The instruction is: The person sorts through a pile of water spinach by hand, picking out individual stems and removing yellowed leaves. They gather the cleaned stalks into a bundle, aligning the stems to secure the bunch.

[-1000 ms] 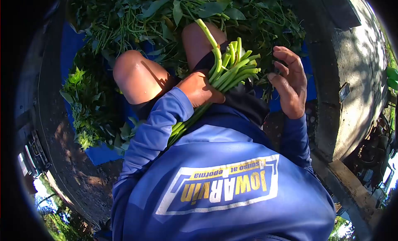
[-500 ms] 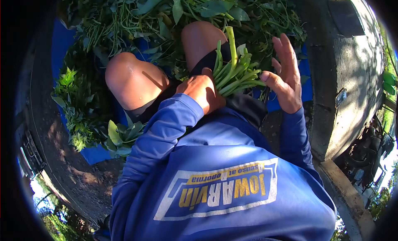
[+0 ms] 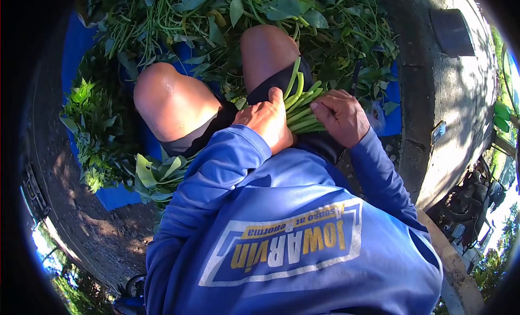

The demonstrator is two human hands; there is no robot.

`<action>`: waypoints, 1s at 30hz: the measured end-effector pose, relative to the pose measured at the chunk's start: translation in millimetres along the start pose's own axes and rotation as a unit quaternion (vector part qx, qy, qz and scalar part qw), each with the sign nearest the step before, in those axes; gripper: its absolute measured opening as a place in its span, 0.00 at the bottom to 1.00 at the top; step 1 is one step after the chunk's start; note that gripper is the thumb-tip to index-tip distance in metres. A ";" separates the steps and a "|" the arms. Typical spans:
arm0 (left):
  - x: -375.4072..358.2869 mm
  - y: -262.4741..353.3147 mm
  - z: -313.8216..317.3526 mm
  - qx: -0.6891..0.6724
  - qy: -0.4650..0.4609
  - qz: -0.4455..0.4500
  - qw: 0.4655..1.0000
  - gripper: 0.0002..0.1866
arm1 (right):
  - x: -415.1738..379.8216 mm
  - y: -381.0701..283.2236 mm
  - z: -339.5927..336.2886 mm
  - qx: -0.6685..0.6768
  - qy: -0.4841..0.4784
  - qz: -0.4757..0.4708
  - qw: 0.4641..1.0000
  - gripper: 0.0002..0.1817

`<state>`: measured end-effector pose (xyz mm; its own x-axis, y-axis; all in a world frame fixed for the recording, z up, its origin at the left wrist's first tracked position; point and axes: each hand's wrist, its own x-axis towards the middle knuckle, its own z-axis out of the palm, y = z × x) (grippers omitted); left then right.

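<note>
A bunch of leafy-green stems (image 3: 304,115) lies across my lap, its pale stalks fanned to the right. My left hand (image 3: 266,120) is closed around the bunch, thumb on top, hiding the part behind its fingers. At the stalks' right side, my right hand (image 3: 342,117) is curled with thumb and fingers on the stem ends. A couple of thicker stalks (image 3: 294,82) stick up between the two hands.
Heaped greens (image 3: 341,38) cover a blue sheet (image 3: 394,92) in front of my knees. Bundled leafy greens (image 3: 92,130) lie at the left, with another bundle (image 3: 154,177) by my left thigh. A concrete ledge (image 3: 449,98) runs along the right, with a motorcycle (image 3: 468,206) beyond.
My right hand was open and raised beside the stems; it has come down and left and closed on their ends. The upright stalks now lean lower. My left hand still holds the bunch.
</note>
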<state>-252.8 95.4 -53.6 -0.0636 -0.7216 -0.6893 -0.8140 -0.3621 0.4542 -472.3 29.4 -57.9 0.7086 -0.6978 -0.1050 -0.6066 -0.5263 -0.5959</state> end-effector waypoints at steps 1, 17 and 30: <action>2.3 -0.6 -5.3 -0.002 0.011 0.010 1.000 0.38 | 6.7 -0.5 -5.4 0.004 -0.014 0.000 1.000 0.09; -11.0 8.0 -0.3 0.017 0.014 0.037 0.999 0.37 | 25.7 13.7 -40.9 0.056 -0.219 -0.074 0.971 0.18; -7.0 7.1 -1.3 0.039 -0.012 0.034 0.999 0.40 | 41.6 -12.7 -31.2 -0.121 -0.017 -0.165 0.979 0.11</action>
<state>-257.3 97.1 -44.8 -0.1329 -0.7288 -0.6717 -0.8497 -0.2651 0.4558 -446.4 -8.1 -29.9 0.8893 -0.4561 0.0334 -0.4071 -0.8229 -0.3963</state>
